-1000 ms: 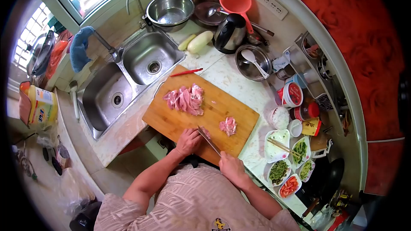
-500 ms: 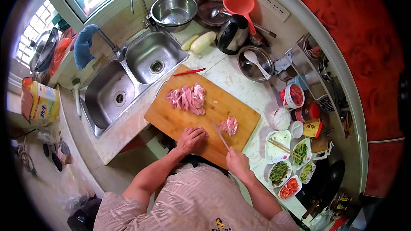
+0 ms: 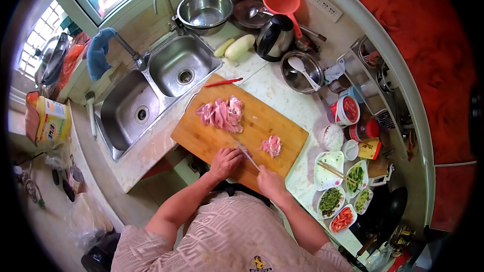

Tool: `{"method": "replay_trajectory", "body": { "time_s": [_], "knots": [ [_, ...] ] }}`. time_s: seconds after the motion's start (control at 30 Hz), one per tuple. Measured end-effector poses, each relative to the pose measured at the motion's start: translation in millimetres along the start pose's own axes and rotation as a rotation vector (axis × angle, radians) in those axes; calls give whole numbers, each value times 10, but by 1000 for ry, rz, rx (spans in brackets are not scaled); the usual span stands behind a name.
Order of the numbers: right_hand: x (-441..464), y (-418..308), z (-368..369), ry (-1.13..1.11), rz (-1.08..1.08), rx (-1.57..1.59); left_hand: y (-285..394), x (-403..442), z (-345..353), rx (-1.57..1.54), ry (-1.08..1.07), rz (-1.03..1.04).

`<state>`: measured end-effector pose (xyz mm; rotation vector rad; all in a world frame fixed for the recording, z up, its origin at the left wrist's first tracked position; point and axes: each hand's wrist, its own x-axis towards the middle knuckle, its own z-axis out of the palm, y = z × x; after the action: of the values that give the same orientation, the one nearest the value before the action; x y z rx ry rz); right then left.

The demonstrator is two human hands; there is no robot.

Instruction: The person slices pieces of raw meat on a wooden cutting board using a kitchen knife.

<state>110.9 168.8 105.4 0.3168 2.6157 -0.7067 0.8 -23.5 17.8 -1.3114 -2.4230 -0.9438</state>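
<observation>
A wooden cutting board (image 3: 201,148) lies on the counter in front of me. My right hand (image 3: 272,182) grips the handle of a knife (image 3: 246,154), its blade angled up and left beside the fingertips of my left hand. My left hand (image 3: 226,163) is curled down on the board's near side, its fingers pressed over a piece of meat that they mostly hide. Sliced raw pink meat (image 3: 222,115) is heaped farther up the board. To the right of the blade is a smaller clump of cut meat (image 3: 271,146). A red chili pepper (image 3: 223,82) rests at the far corner.
At the far left is a double sink (image 3: 185,60). A steel bowl (image 3: 205,10), a peeled pale vegetable (image 3: 240,47) and an electric kettle (image 3: 275,38) line the back. On the right stand a bowl with a white spoon (image 3: 301,72) and dishes of chopped greens (image 3: 330,202) and red pieces (image 3: 343,219).
The knife in my right hand has swung left, from beside the small clump of meat to my left hand's fingertips. My left hand stays nearly in place.
</observation>
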Motion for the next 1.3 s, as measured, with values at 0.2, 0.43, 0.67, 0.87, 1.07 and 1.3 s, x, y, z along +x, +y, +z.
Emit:
{"method": "replay_trajectory", "body": {
  "time_s": [0.2, 0.43, 0.67, 0.87, 1.07, 1.3],
  "knots": [
    [-232, 47, -60, 62, 4, 32, 4, -59, 15, -50, 48, -37],
    [-352, 63, -59, -37, -61, -44, -31, -69, 17, -12, -98, 5],
    [-395, 151, -114, -91, -78, -80, -89, -84, 68, 12, -69, 30],
    [67, 44, 3, -114, -78, -28, -67, -76, 8, -37, -122, 4],
    [81, 289, -269, -26, 1, 68, -65, -29, 46, -51, -19, 29],
    [-181, -19, -194, 87, -51, 25, 6, -28, 4, -52, 82, -39]
  ]
}}
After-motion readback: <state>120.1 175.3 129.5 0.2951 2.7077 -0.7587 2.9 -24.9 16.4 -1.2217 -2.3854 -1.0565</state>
